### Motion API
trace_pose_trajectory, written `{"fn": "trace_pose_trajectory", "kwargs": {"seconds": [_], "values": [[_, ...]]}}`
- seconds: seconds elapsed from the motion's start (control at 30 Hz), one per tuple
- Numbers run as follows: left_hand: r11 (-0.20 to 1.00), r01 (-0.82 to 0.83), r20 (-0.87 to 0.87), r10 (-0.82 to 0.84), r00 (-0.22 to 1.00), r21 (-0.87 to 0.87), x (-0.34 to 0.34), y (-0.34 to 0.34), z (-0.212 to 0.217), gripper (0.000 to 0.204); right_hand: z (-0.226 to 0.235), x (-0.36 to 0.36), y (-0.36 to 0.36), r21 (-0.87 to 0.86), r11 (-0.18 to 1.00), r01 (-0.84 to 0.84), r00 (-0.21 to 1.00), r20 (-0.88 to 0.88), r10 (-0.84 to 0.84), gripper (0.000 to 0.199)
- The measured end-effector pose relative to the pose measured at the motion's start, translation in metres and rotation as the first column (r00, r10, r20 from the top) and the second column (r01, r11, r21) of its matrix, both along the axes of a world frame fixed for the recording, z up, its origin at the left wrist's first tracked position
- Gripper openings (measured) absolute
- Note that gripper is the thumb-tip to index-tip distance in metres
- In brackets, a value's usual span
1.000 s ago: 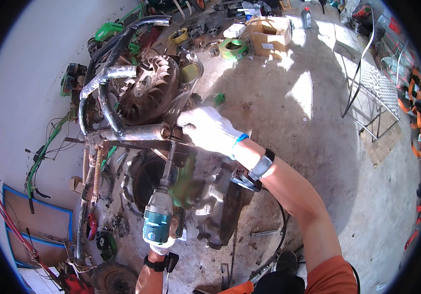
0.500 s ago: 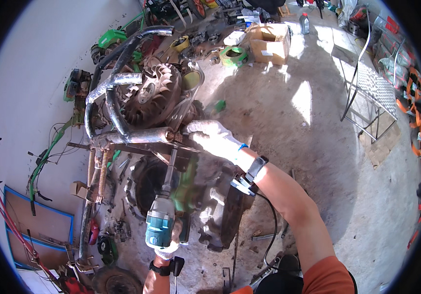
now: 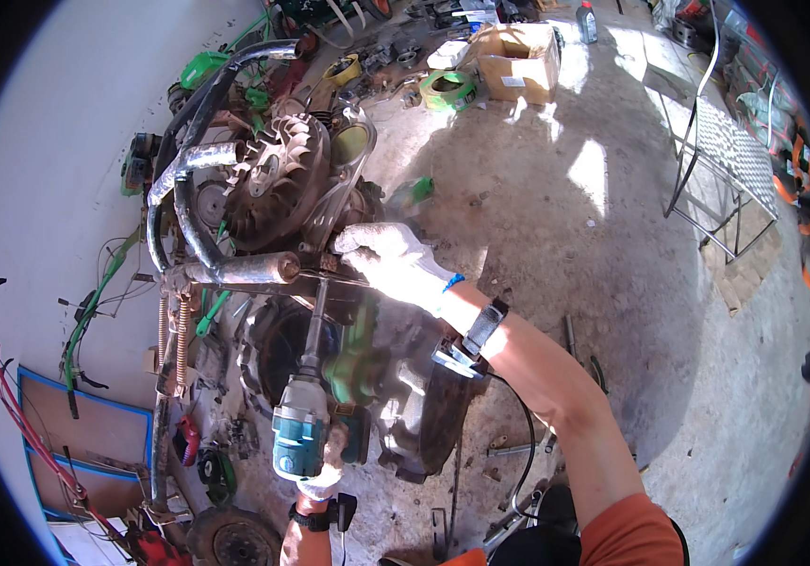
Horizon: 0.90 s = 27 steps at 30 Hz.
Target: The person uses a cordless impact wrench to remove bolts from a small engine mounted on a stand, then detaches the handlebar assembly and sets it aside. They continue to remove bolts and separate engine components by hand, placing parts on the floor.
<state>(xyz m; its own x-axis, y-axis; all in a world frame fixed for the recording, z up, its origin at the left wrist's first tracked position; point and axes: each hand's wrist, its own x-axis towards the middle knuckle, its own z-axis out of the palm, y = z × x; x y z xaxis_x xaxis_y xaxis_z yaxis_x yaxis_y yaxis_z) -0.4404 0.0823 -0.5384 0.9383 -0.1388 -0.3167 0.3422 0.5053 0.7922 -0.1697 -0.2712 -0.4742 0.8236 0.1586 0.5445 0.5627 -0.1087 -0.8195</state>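
A teal and grey impact wrench [image 3: 299,429] is gripped from behind by my gloved left hand [image 3: 330,462]. Its long socket extension [image 3: 316,325] points away from me and reaches up under the metal at the engine's near side. There, just right of the extension's tip, is my right hand [image 3: 391,259] in a white glove, its fingers curled in against the metal. What they pinch, if anything, is hidden. Left of it runs a black tubular frame [image 3: 245,272] with worn paint. Behind stands the engine, with a rusty finned flywheel [image 3: 278,170].
Below the frame sit lugged wheels [image 3: 419,406] and a green housing [image 3: 356,354]. Coil springs [image 3: 181,344] and red handlebars [image 3: 23,406] are at the left. A cardboard box [image 3: 518,80] and a green ring-shaped part [image 3: 447,91] lie farther back. A metal-framed chair [image 3: 730,156] is at the right.
The view has shifted slightly. The frame tube and engine appear farther left, and my right hand has moved a little left, its fingers close to the extension's tip. My left hand keeps the impact wrench.
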Motion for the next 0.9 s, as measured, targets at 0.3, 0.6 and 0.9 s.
{"fn": "trace_pose_trajectory", "kwargs": {"seconds": [0.3,0.6,0.9], "values": [[0.999,-0.024,0.022,0.023,0.999,0.023,-0.001,-0.01,0.004,0.06,-0.01,0.001,0.006,0.258,0.955,-0.145,0.978,-0.109,0.178,0.022],[0.999,-0.027,0.029,0.026,0.999,0.042,-0.001,-0.009,-0.002,0.056,-0.014,0.006,0.005,0.149,0.98,-0.131,0.991,0.024,0.129,0.024],[0.961,0.009,0.184,-0.063,0.981,0.278,0.007,-0.01,0.0,0.053,0.007,-0.012,0.0,0.13,0.988,-0.081,0.997,0.028,0.078,0.02]]}}
